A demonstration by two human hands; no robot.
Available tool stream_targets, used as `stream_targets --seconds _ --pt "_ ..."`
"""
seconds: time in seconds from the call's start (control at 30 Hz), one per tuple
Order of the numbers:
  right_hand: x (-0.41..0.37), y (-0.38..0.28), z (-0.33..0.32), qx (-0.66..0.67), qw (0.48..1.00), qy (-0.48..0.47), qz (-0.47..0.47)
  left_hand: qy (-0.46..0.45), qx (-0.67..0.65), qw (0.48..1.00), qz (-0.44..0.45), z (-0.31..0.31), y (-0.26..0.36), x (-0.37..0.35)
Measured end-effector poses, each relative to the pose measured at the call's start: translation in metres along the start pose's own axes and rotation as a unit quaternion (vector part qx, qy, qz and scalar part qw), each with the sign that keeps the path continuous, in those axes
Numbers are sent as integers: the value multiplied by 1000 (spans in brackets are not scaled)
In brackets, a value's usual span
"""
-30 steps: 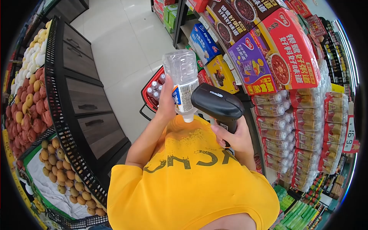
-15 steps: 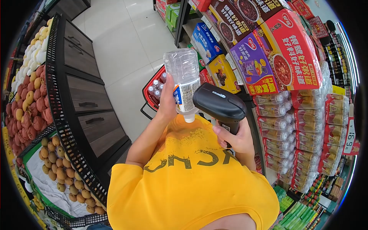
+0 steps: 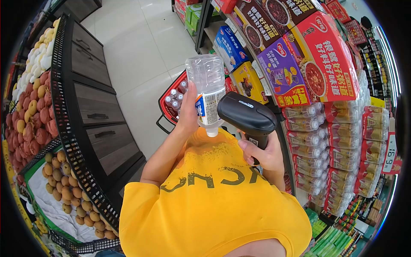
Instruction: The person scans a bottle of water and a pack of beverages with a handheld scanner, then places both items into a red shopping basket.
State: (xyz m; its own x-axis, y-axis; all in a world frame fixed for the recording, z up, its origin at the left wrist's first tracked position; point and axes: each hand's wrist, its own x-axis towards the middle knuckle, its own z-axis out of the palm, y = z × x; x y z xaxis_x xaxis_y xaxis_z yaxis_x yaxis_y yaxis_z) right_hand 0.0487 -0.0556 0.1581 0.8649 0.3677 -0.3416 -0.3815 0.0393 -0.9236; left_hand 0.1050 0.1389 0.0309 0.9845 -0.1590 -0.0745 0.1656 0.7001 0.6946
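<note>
Head cam: left hand [image 3: 187, 115] is closed around a clear water bottle [image 3: 208, 81], thumb and fingers wrapped at the label zone. The bottle is inverted, with the white cap [image 3: 212, 132] pointing down at the person's chest and the base pointing up toward the shelving. It is held in the air in front of the yellow T-shirt [image 3: 214, 205], above the floor between the cabinet and the shelf.

Right hand [image 3: 266, 157] is fisted on the grip of a black barcode scanner [image 3: 246, 115], fingers fully curled round the handle. The scanner head sits just beside the bottle's label [image 3: 210, 109], nose aimed at it. Can't tell if they touch.

Surroundings:
- Red shopping basket [image 3: 164, 112] on the floor behind the bottle, with several small capped bottles [image 3: 174, 97] inside.
- Dark drawer cabinet [image 3: 96, 115] to the left, with a black wire rack [image 3: 70, 141] along its edge.
- Fruit bins at far left: red fruit [image 3: 30, 124] above, tan round fruit [image 3: 64, 192] below.
- Shelf to the right: large red box [image 3: 332, 55], purple box [image 3: 284, 70], blue box [image 3: 229, 45], and shrink-wrapped drink packs [image 3: 308, 137] stacked under them.
</note>
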Motion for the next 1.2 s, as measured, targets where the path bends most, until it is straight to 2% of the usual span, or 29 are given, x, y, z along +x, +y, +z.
stream_targets --seconds 0.17,0.3,0.37,0.47,0.53,0.63,0.77,0.87,0.93,1.0,1.07,1.2 --pt "2 3 -2 -4 1000 -8 -1 22 -10 1000 9 1 -3 1" --pt "3 3 -1 1 1000 -7 2 22 -56 998 -17 -1 -5 1" --pt "3 5 -2 -1 1000 -1 -3 23 -113 992 -42 2 -6 1" --pt "3 3 -4 -34 997 -10 64 17 -179 980 -82 6 -2 2" --pt "3 8 1 -49 999 0 18 5 -145 984 -106 -7 -14 7" --pt "-3 27 -2 -53 998 2 18 58 -175 966 -183 -12 -29 8" --pt "-18 53 -3 -71 995 64 17 67 -151 949 -267 -18 -56 9" --pt "-34 64 -3 -70 989 128 4 30 -154 934 -320 -8 -68 11" --pt "-45 69 -4 -64 983 169 13 45 -128 931 -338 3 -77 14" --pt "-58 56 -5 -38 977 200 71 57 -88 932 -347 13 -88 17" --pt "-69 51 -7 -8 969 227 102 30 -66 925 -374 24 -94 18" --pt "-87 52 -15 34 956 260 133 -4 -60 910 -409 40 -114 15"
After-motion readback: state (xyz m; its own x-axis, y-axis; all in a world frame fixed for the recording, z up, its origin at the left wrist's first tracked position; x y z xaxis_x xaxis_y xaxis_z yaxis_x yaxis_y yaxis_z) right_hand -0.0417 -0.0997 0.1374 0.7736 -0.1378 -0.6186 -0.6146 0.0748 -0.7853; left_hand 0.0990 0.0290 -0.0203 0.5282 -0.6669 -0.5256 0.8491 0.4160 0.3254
